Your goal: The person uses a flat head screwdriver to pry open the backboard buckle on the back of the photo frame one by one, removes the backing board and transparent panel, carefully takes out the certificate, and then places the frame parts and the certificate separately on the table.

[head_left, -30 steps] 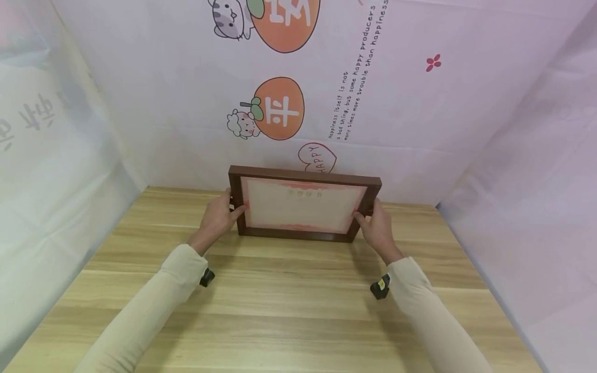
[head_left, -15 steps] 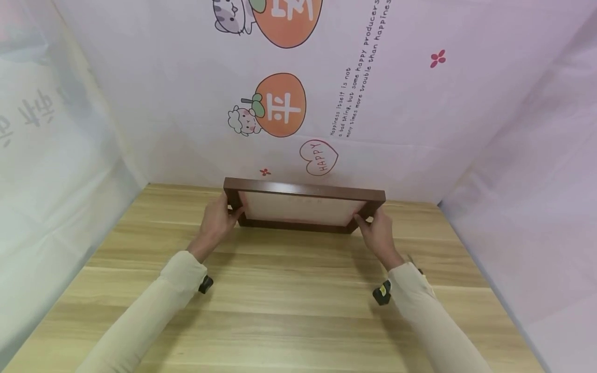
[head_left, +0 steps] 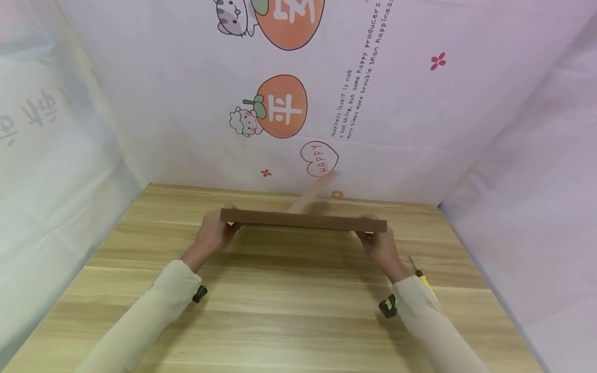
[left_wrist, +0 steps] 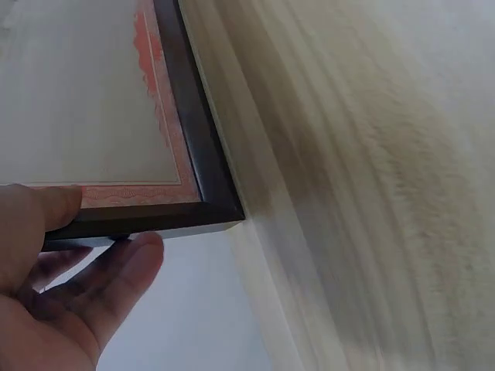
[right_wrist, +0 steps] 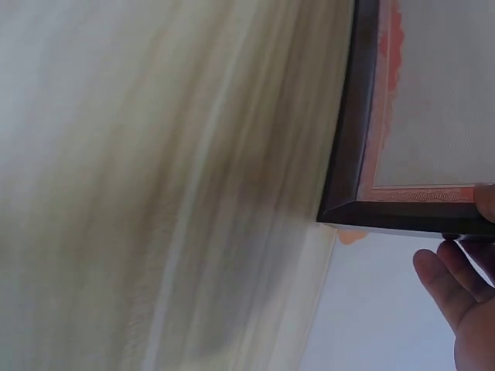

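A brown picture frame [head_left: 303, 219] stands almost upright across the wooden table, so the head view shows mainly its top edge. Behind it a blurred beige strip [head_left: 311, 194] slants up toward the back wall. My left hand [head_left: 214, 233] pinches the left side of the frame, thumb on the front and fingers behind. On the opposite side, my right hand [head_left: 380, 246] grips the frame in the same way. Both wrist views show a lower corner of the frame and its pale sheet [left_wrist: 85, 93] with a red patterned border [right_wrist: 421, 195].
A screwdriver [head_left: 425, 282] with a yellow handle lies by the right sleeve, partly covered by it. The wooden table [head_left: 289, 311] meets a printed white cloth wall [head_left: 382, 171] at the back. White cloth also hangs at both sides.
The frame has tipped toward me from leaning back to nearly upright, hiding its front from the head view. The beige strip behind it has come into sight. Both hands have kept their grip.
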{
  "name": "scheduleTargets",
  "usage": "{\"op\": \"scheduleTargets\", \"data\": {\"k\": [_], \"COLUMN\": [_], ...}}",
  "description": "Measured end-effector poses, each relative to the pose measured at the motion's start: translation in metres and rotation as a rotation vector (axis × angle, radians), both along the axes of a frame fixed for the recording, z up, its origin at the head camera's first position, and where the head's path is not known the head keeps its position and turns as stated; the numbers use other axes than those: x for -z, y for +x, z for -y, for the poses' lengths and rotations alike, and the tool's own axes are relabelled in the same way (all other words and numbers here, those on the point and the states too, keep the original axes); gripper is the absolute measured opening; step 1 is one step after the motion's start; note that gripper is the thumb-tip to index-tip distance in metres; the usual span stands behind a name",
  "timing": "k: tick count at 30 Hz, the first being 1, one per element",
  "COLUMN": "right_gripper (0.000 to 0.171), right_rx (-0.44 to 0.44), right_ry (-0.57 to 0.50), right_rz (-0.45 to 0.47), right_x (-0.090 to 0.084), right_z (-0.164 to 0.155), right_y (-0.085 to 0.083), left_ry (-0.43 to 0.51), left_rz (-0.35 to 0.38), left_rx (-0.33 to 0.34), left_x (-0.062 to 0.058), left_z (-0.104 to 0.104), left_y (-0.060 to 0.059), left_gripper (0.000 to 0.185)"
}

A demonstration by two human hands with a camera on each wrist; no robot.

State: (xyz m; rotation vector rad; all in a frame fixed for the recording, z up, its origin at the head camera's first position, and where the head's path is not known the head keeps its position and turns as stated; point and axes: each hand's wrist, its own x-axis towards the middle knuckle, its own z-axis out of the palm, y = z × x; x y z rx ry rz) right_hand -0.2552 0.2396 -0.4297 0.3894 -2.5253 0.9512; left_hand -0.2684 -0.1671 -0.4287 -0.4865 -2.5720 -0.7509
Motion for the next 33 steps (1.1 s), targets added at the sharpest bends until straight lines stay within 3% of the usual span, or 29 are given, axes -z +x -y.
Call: {"op": "scheduleTargets", "data": {"k": [8,17,21,28,31,33], "right_gripper": [0.034,0.034,0.031,0.027,0.026,0.026], "right_rx": [-0.066,-0.049,-0.055,-0.075,-0.080,-0.080], "right_ry": [0.034,0.119,0.154,0.127,0.124,0.130], "right_rz": [-0.021,0.008,0.009,-0.013,-0.044,-0.062], "right_x": [0.008,0.014,0.016,0.020,0.021,0.022], "right_z": [-0.003,-0.006,-0.005,-0.003,-0.003,-0.002], "right_y": [0.008,0.013,0.017,0.022,0.023,0.024], "left_ry": [0.012,0.023,0.037,0.034,0.065,0.155], "left_rz": [0.052,0.090,0.144,0.226,0.296,0.387], "left_rx": [0.024,0.060,0.050,-0.002,-0.022,-0.043], "left_x": [0.005,0.011,0.013,0.014,0.015,0.015], "left_z": [0.004,0.008,0.010,0.011,0.011,0.011], "left_y": [0.010,0.017,0.018,0.019,0.020,0.020], "left_gripper": [0.025,0.044,0.051,0.063,0.058,0.045]}}
